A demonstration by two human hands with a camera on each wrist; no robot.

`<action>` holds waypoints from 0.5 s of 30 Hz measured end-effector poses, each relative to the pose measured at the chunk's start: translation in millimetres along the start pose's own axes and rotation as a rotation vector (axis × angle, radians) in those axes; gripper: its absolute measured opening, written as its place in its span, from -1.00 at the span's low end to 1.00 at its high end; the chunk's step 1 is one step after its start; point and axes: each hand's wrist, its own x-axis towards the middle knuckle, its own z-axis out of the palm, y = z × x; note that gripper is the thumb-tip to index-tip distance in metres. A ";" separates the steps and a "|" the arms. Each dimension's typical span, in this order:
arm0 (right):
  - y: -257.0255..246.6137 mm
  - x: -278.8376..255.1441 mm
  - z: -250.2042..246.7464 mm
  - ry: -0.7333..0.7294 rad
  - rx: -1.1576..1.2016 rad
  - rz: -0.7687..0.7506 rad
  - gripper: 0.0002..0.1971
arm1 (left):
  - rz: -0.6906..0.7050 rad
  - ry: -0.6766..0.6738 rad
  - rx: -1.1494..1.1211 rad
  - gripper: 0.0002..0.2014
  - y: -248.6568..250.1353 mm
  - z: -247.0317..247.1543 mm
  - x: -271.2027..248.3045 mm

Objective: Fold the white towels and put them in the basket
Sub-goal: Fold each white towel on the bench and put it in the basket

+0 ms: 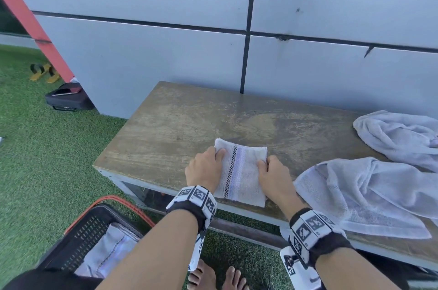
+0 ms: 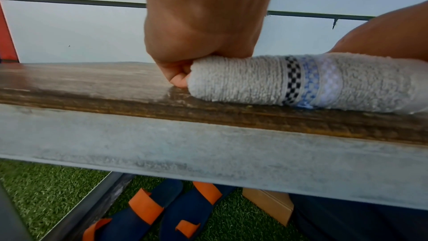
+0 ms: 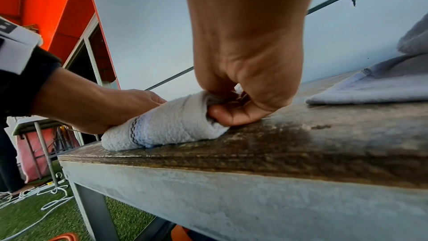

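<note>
1. Black basket (image 1: 80, 237) sits on the grass, below and left of the left hand, a folded towel inside.
2. Left hand (image 1: 205, 166) grips the folded towel's (image 1: 239, 173) left edge.
3. Towel lies on the wooden bench (image 1: 170, 128) between both hands.
4. Right hand (image 1: 275, 174) pinches its right edge.
5. Two unfolded towels (image 1: 369, 194) lie crumpled right of the right hand.

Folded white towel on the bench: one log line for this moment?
phase: lifting fold | left hand grips folded white checker-striped towel | right hand grips opposite edge | black plastic basket holds one towel
</note>
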 end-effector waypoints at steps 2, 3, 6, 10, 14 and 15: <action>-0.2 1.8 0.6 0.008 -0.020 0.011 -0.71 | 0.002 0.005 0.030 -0.53 0.7 0.2 1.9; -0.2 2.6 1.3 0.010 -0.029 0.018 -0.70 | 0.001 0.008 0.044 -0.53 1.4 -0.3 2.4; -0.5 4.4 3.6 0.027 -0.054 0.036 -0.69 | -0.009 -0.005 0.067 -0.52 4.3 -1.1 4.7; -1.1 9.4 3.7 0.033 -0.066 0.074 -0.69 | -0.022 -0.050 0.030 -0.50 1.8 -2.8 10.0; -6.4 9.8 -4.0 0.026 -0.079 0.133 -0.66 | -0.084 -0.125 -0.193 -0.52 -8.4 -9.9 17.3; -7.0 6.6 -6.0 0.091 -0.148 0.076 -0.67 | -0.089 -0.099 -0.244 -0.54 -9.8 -12.4 15.4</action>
